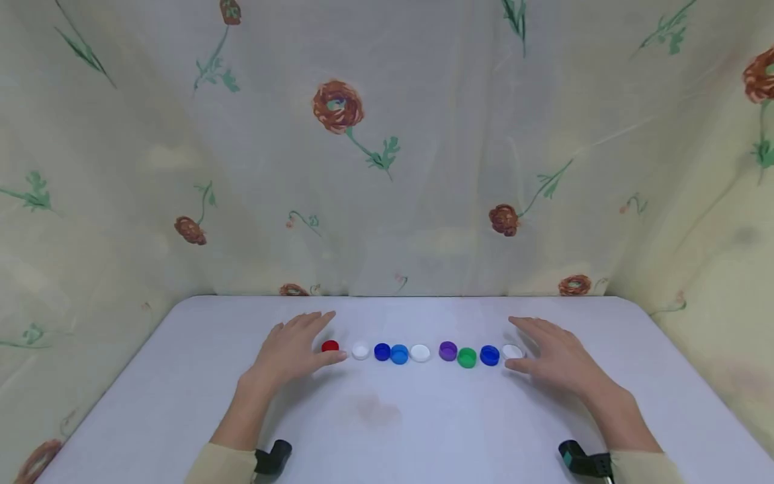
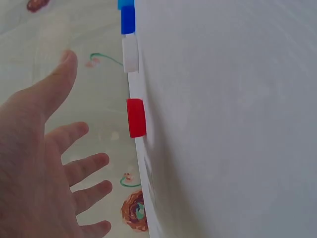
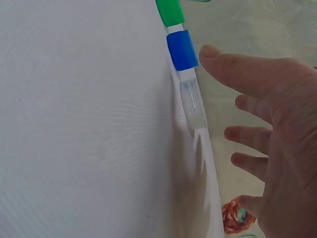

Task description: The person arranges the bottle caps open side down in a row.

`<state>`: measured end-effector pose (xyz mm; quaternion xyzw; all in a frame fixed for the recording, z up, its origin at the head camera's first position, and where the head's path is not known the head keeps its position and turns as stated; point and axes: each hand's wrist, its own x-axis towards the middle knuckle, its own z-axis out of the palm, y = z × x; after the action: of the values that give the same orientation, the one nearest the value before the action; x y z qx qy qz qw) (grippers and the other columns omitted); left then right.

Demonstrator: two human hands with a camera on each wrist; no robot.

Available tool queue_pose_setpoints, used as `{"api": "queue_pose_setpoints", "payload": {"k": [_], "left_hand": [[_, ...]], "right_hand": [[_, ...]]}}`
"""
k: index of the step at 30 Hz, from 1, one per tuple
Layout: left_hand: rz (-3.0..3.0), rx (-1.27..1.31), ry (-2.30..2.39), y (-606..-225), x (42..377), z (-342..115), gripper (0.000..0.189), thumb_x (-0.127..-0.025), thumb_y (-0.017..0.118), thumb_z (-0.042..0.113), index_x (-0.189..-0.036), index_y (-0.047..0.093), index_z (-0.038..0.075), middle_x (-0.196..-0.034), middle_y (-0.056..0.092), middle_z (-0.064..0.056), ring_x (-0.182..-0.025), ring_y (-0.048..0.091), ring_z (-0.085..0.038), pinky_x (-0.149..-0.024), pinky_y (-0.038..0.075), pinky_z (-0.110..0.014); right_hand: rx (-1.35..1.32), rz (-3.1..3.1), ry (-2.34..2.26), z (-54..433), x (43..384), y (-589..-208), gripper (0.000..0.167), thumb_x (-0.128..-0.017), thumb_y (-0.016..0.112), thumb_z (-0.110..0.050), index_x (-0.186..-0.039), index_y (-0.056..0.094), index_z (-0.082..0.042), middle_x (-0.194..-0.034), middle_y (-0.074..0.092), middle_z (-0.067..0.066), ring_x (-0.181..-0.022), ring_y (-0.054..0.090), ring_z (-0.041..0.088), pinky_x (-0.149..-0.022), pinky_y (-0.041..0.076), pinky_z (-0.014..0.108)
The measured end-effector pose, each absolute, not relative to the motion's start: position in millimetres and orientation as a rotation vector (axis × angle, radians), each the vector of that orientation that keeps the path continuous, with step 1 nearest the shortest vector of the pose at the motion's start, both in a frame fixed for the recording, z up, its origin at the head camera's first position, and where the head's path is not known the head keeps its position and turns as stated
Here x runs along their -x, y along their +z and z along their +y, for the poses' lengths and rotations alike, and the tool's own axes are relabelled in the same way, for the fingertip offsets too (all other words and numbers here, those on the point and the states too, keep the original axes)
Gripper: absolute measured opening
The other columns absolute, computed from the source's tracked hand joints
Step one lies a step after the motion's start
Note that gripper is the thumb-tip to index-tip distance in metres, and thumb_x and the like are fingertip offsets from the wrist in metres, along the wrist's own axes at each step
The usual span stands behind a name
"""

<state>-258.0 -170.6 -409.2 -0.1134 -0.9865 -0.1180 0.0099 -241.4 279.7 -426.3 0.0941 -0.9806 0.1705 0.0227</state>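
A row of plastic bottle caps lies across the white table. My left hand (image 1: 294, 348) hovers at the row's left end with fingers spread, its thumb and fingers either side of the red cap (image 1: 330, 345). To the right follow a white cap (image 1: 360, 350), a dark blue cap (image 1: 381, 351), a light blue cap (image 1: 399, 354) and another white cap (image 1: 420, 353). Then come a purple cap (image 1: 448, 350), a green cap (image 1: 467, 357) and a blue cap (image 1: 490, 355). By the clear cap (image 3: 192, 104) at the right end, my right hand (image 1: 556, 356) is held with fingers apart, gripping nothing.
The white table (image 1: 423, 430) has rounded far corners and a faint brownish stain (image 1: 376, 409) in front of the caps. A curtain (image 1: 423, 168) printed with flowers hangs behind the table and along both sides. Black wrist cameras (image 1: 273, 458) are strapped at both sleeves.
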Motion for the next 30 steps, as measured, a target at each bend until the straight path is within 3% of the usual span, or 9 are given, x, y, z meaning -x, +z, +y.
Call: {"api": "queue_pose_setpoints", "payload": {"k": [20, 30], "left_hand": [[-3.057, 0.465, -0.406, -402.0, 257.7, -127.6, 0.079, -0.081, 0.065, 0.069, -0.146, 0.05, 0.028, -0.148, 0.054, -0.003, -0.139, 0.048, -0.029, -0.111, 0.038, -0.058], [-3.076, 0.527, -0.443, -404.9, 262.4, -101.0, 0.078, -0.079, 0.067, 0.069, -0.145, 0.052, 0.031, -0.145, 0.057, -0.003, -0.136, 0.051, -0.029, -0.108, 0.041, -0.057]], "right_hand": [[-0.282, -3.062, 0.57, 283.8, 249.9, -419.2, 0.08, -0.083, 0.073, -0.053, -0.149, 0.045, -0.017, -0.148, 0.05, 0.021, -0.137, 0.04, 0.049, -0.106, 0.033, 0.071], [-0.292, -3.081, 0.603, 281.0, 256.3, -421.7, 0.077, -0.082, 0.076, -0.048, -0.147, 0.048, -0.017, -0.134, 0.062, 0.015, -0.132, 0.047, 0.045, -0.104, 0.037, 0.068]]}}
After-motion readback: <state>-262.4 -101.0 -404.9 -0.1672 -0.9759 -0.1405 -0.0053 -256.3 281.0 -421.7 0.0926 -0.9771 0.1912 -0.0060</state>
